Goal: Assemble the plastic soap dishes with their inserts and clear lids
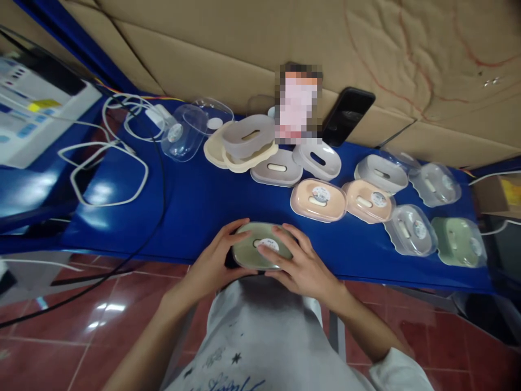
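Both hands hold a green soap dish (pixel 244 250) with a clear lid and a round white label, at the front edge of the blue table. My left hand (pixel 222 252) wraps round its left end, thumb at the near side. On the right end rests my right hand (pixel 299 258), fingers spread over the lid near the label, gripping the rim. Beyond it lie two orange lidded soap dishes (pixel 305 205), one beside the other. Grey dish parts (pixel 277 168) and cream dish parts (pixel 215 149) are stacked loosely behind.
Clear lids (pixel 185 133) lie at the back left beside coiled white cables (pixel 109 163). A black cable (pixel 165 179) crosses the table's left side. Two phones lean on the cardboard, one black (pixel 349 114). Grey lidded dishes (pixel 411 231) and another green dish (pixel 458 241) stand at right.
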Tool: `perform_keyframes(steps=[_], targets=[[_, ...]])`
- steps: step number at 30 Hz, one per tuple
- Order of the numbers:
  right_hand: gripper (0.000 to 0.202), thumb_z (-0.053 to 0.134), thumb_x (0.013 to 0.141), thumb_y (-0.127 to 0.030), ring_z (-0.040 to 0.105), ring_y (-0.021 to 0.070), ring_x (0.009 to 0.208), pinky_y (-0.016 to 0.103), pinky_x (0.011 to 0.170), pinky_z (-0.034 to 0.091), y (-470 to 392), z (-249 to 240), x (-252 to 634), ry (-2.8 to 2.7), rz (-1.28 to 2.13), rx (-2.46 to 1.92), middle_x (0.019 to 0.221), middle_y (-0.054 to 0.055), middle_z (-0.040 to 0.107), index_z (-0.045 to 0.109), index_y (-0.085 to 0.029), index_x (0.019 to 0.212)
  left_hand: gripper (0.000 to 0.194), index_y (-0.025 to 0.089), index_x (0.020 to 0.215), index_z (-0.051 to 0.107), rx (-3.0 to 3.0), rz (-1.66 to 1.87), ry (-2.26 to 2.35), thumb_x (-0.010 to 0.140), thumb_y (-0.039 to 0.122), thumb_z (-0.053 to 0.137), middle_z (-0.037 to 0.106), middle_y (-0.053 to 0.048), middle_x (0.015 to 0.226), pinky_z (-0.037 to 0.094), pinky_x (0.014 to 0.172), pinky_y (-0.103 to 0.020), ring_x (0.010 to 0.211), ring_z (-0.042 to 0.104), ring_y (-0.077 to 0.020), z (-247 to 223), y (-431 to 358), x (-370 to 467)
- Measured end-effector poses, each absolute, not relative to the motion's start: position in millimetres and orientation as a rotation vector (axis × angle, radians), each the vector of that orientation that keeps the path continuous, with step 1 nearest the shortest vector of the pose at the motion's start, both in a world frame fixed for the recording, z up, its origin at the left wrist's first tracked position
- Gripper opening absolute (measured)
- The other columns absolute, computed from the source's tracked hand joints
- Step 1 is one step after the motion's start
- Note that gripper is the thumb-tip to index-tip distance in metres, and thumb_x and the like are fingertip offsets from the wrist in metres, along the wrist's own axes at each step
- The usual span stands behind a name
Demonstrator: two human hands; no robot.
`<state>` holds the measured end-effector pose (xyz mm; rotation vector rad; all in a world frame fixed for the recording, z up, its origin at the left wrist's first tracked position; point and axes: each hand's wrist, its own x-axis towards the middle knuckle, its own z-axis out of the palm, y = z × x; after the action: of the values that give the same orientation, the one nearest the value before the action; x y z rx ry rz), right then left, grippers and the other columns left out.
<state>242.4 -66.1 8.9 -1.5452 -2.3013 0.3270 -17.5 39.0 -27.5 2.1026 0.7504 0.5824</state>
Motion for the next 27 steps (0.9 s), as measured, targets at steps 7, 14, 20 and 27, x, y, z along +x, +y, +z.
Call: perform_keyframes(steps=[7,14,20,27], targets=[[0.052,0.068,0.105,-0.033,0.034,0.0350,0.161,0.059,0.126,0.047,-72,0,238,-2.286,0.239,-1.511,0.164,0.011,0.050,0.058,-0.034,0.156,0.075,0.032,0.156,0.045,2.192,0.578,0.766,0.094,0.047,0.084,0.050,-0.015,0.163,0.059,0.114,-0.057,0.148,0.057,-0.0351,-39,35,-16],[0.052,0.064,0.107,-0.037,0.025,0.0349,0.166,0.058,0.128,0.045,-67,7,242,-2.250,0.415,-1.509,0.172,0.009,0.039,0.056,-0.035,0.158,0.089,0.035,0.161,0.044,2.112,0.495,0.823,0.087,0.051,0.090,0.050,-0.014,0.162,0.055,0.118,-0.057,0.149,0.055,-0.0368,-26,37,-15],[0.055,0.062,0.108,-0.042,0.024,0.0365,0.166,0.060,0.128,0.044,-68,3,241,-2.280,0.345,-1.508,0.173,0.011,0.038,0.052,-0.035,0.161,0.084,0.038,0.162,0.045,2.101,0.477,0.839,0.090,0.060,0.084,0.052,-0.011,0.162,0.054,0.119,-0.057,0.149,0.056,-0.0358,-21,39,-15],[0.060,0.067,0.105,-0.044,0.025,0.0371,0.167,0.057,0.127,0.048,-68,-5,246,-2.302,0.276,-1.529,0.171,0.015,0.040,0.051,-0.033,0.161,0.084,0.041,0.163,0.043,2.101,0.486,0.841,0.091,0.061,0.082,0.050,-0.009,0.165,0.052,0.121,-0.058,0.152,0.053,-0.0359,-23,33,-11]])
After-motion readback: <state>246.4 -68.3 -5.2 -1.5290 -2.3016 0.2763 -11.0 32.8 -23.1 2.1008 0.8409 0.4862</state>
